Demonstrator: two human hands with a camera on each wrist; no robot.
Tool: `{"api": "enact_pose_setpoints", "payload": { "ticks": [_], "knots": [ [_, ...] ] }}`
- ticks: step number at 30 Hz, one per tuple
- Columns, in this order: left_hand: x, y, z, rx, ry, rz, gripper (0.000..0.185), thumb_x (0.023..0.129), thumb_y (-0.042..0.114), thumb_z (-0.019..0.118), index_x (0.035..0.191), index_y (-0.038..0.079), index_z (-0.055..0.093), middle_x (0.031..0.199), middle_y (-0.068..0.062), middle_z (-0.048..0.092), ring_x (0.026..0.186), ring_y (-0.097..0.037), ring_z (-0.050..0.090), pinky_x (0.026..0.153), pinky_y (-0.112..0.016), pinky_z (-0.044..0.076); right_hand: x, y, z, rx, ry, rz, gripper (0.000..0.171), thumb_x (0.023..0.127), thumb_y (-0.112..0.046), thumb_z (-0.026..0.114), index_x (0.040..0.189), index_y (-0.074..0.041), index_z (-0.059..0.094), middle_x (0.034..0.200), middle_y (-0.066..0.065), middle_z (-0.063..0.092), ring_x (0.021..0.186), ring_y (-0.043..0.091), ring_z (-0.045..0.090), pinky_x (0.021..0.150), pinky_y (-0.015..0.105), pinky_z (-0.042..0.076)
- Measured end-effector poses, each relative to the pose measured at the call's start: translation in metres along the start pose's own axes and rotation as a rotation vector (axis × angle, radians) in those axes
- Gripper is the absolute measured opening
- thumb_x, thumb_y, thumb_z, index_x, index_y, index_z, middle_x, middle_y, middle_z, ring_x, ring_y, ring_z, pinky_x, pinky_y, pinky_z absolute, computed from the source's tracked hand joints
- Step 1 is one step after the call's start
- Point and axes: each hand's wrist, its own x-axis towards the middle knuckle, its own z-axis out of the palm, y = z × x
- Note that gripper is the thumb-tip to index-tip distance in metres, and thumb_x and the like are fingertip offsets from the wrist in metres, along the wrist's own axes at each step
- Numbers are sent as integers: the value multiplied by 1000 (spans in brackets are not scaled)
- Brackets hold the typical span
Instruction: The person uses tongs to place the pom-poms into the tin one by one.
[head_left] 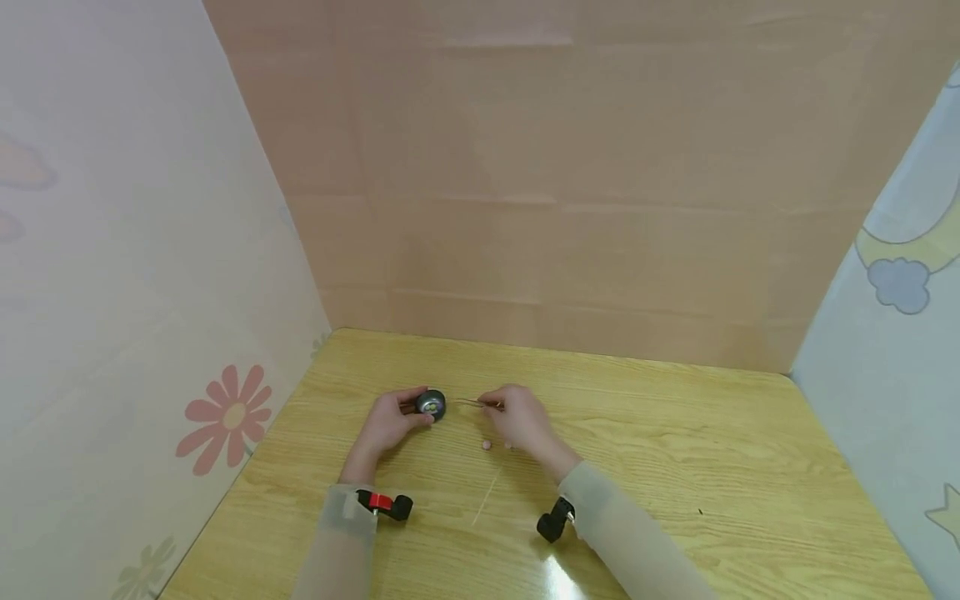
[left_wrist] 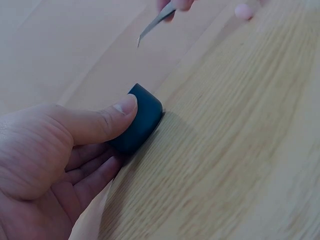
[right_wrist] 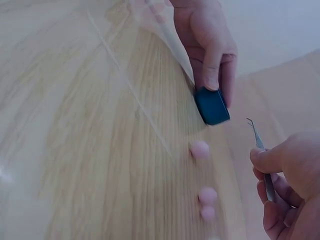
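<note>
Looking down from the head view, the left hand (head_left: 386,423) pinches a small dark pot (head_left: 432,404) on the table (head_left: 675,467), and the right hand (head_left: 525,419) holds tweezers (head_left: 472,402) whose long axis runs straight left toward the pot, the tips just short of it. A pink bead (head_left: 487,445) lies near the right hand, on its near side.

Switching to the left wrist: thumb on top of the pot (left_wrist: 140,117), fingers curled beneath it, a firm hold with the pot tipped on its edge against the wood. The tweezers (left_wrist: 155,22) angle down from above, tips apart from the pot; whether they carry anything I cannot tell.

Over to the right wrist: the right hand (right_wrist: 287,185) is curled round the tweezers (right_wrist: 260,150), thumb pressed on the shaft, hooked tip pointing up toward the pot (right_wrist: 212,106). Three beads (right_wrist: 200,148) lie in a row between wrist and pot, well off the tip. The right hand is the nearer one to them.
</note>
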Motion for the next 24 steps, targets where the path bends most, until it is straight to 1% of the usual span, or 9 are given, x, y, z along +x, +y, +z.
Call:
{"api": "enact_pose_setpoints", "payload": {
  "ticks": [3, 6, 11, 18, 24],
  "knots": [
    [-1, 0, 0, -1, 0, -7, 59, 92, 6, 86, 147, 2, 65, 144, -21, 65, 126, -35, 68, 105, -45, 56, -8, 6, -12, 30, 19, 11, 17, 101, -16, 77, 116, -18, 85, 104, -3, 75, 93, 15, 71, 77, 38, 61],
    [-1, 1, 1, 5, 4, -14, 59, 92, 7, 86, 147, 3, 65, 144, -21, 65, 126, -35, 68, 106, -46, 56, -16, 11, -22, 31, 34, 22, 17, 100, -16, 78, 115, -18, 85, 104, -3, 75, 96, 18, 72, 80, 41, 62],
    [-1, 1, -1, 15, 7, -4, 59, 91, 6, 87, 146, 1, 65, 142, -23, 66, 124, -36, 69, 105, -46, 57, -27, 24, -37, 9, 46, 31, 16, 98, -16, 81, 113, -19, 85, 102, -5, 75, 96, 18, 72, 79, 41, 62],
    [0, -1, -3, 0, 8, 1, 60, 91, 7, 87, 146, 1, 65, 142, -23, 66, 125, -37, 68, 104, -46, 57, -50, 46, -56, -29, 52, 23, 17, 97, -16, 81, 114, -17, 85, 100, -6, 73, 92, 14, 70, 73, 35, 59],
    [-1, -1, -3, -4, 2, -3, 60, 91, 7, 87, 147, 1, 64, 142, -23, 66, 125, -36, 68, 105, -47, 56, -71, 63, -68, -71, 36, 12, 18, 98, -15, 80, 115, -18, 85, 99, -7, 73, 91, 13, 69, 76, 37, 59]
  ]
}}
